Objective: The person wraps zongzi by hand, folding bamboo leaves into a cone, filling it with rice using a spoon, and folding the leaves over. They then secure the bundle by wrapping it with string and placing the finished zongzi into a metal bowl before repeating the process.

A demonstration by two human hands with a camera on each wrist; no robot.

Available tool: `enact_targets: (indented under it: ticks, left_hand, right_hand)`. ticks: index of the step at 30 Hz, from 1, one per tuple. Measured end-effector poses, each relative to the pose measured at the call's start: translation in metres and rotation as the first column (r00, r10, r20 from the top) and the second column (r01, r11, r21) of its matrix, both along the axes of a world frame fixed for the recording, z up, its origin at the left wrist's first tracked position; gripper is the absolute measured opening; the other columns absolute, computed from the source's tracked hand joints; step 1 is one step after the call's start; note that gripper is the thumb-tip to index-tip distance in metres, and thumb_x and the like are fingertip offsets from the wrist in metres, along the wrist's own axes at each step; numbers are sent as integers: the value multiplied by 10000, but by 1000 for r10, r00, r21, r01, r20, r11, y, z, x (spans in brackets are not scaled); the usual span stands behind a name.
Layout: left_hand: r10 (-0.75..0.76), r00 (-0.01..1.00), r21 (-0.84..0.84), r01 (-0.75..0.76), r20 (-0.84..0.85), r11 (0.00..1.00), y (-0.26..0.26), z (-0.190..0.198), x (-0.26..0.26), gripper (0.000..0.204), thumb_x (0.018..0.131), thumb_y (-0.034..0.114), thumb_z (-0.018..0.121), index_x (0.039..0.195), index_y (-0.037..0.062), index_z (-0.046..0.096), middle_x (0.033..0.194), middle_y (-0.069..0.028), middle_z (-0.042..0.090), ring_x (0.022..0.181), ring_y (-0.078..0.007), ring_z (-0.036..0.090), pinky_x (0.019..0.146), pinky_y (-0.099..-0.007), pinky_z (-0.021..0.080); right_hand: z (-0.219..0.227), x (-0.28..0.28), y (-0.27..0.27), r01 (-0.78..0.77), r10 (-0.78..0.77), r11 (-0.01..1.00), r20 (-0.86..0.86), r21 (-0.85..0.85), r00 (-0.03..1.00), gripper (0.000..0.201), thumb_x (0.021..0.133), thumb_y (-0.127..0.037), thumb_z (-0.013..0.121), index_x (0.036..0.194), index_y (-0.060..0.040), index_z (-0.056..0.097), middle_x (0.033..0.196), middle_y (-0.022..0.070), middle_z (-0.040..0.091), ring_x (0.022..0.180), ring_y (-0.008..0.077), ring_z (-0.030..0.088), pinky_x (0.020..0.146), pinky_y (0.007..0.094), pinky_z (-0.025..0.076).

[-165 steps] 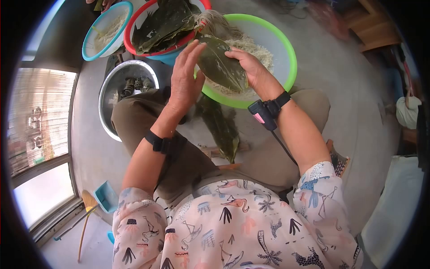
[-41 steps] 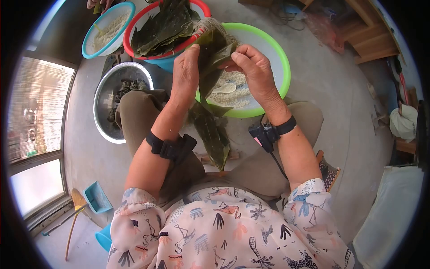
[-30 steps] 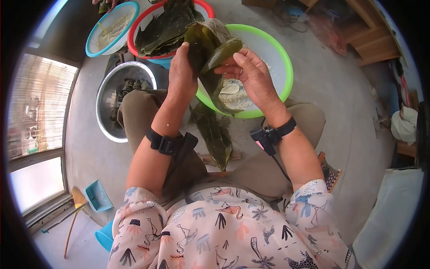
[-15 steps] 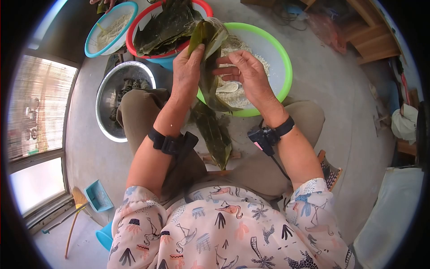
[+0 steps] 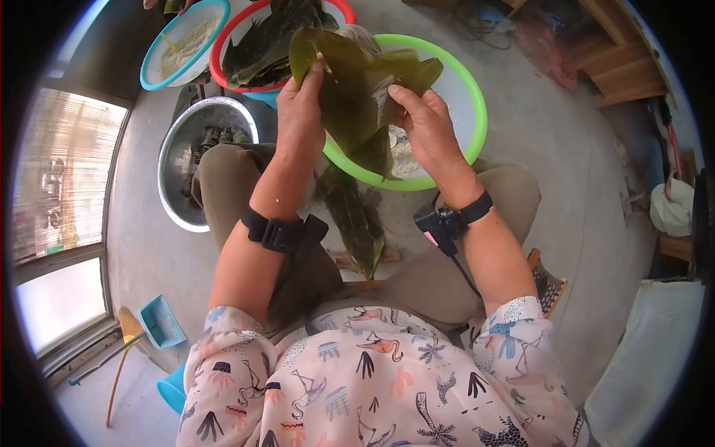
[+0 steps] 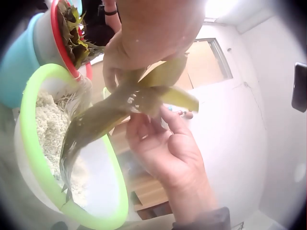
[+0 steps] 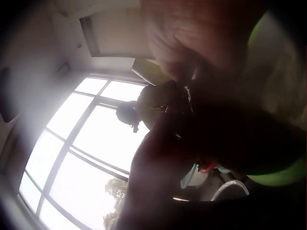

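Broad green bamboo leaves (image 5: 342,97), overlapped and partly spread, are held up over the green-rimmed basin (image 5: 479,112). My left hand (image 5: 301,119) pinches their left side, thumb on top. On the other side my right hand (image 5: 432,134) pinches a leaf edge between thumb and fingers. In the left wrist view the leaves (image 6: 96,120) hang in a long fold toward the basin, between the left hand (image 6: 156,33) and the right hand (image 6: 168,151). White rice (image 5: 404,162) shows below them; the rest is hidden. The right wrist view is dark, with the right hand (image 7: 201,38) at its top.
A red-rimmed basin (image 5: 216,63) holds stacked leaves, with a bundle of twine (image 5: 361,39) beside it. A metal basin (image 5: 165,167) holds several dark wrapped dumplings. More leaves (image 5: 354,223) lie between the knees. A blue-rimmed basin (image 5: 153,82) of rice stands back left, near another person's hand.
The single leaf seen earliest has become several overlapping leaves. Half a second ago they hung narrow with the right fingers loose beside them; now they are spread wider and the right hand pinches an edge.
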State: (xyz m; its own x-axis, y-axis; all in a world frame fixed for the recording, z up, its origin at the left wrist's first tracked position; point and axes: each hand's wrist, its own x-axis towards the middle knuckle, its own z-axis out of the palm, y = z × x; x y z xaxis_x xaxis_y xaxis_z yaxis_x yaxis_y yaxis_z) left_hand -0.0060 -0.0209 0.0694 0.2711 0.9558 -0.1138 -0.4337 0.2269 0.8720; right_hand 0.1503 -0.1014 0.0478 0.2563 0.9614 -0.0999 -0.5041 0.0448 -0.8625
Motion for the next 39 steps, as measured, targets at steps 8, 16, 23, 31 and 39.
enact_targets:
  ticks: [8, 16, 23, 31, 39]
  left_hand:
    - [-22, 999, 40, 21, 29, 999, 29, -10, -31, 332, 1000, 251, 500, 1195, -14, 543, 1130, -108, 634, 1026, -198, 626, 879, -317, 518]
    - [67, 967, -65, -52, 245, 997, 47, -19, -45, 351, 1014, 235, 465, 1262, -13, 485, 1226, -123, 586, 1097, -235, 596, 940, -347, 509]
    - [134, 910, -198, -59, 393, 978, 47, -17, -40, 337, 1022, 201, 436, 1298, 12, 472, 1320, -124, 535, 1195, -279, 528, 1055, -428, 412]
    - [77, 861, -257, 64, 503, 964, 49, -25, -37, 403, 1025, 288, 420, 1334, 31, 445, 1374, -130, 495, 1260, -301, 479, 1097, -465, 356]
    - [102, 850, -370, 115, 517, 922, 21, -37, -11, 359, 1019, 270, 447, 1279, 26, 491, 1305, -102, 561, 1197, -280, 542, 1068, -444, 399]
  right_hand:
    - [2, 29, 1, 21, -4, 997, -231, 69, 973, 322, 887, -141, 574, 1185, -21, 556, 1175, 89, 611, 1092, 216, 569, 967, 417, 448]
    - [20, 65, -5, 163, -131, 984, -311, 77, 941, 335, 906, -178, 532, 1192, -7, 567, 1197, 102, 621, 1122, 236, 564, 1005, 388, 408]
    - [25, 91, -17, 177, -105, 969, -361, 171, 927, 355, 912, -174, 517, 1218, 3, 551, 1237, 123, 607, 1176, 260, 551, 1042, 405, 396]
    - [55, 77, -19, 223, -130, 951, -378, 212, 917, 316, 918, -154, 551, 1197, -6, 558, 1201, 115, 622, 1128, 249, 575, 996, 407, 438]
    - [99, 18, 22, 205, 12, 916, -533, 346, 846, 167, 894, -60, 599, 1059, -35, 612, 1030, 92, 681, 879, 201, 624, 926, 395, 490]
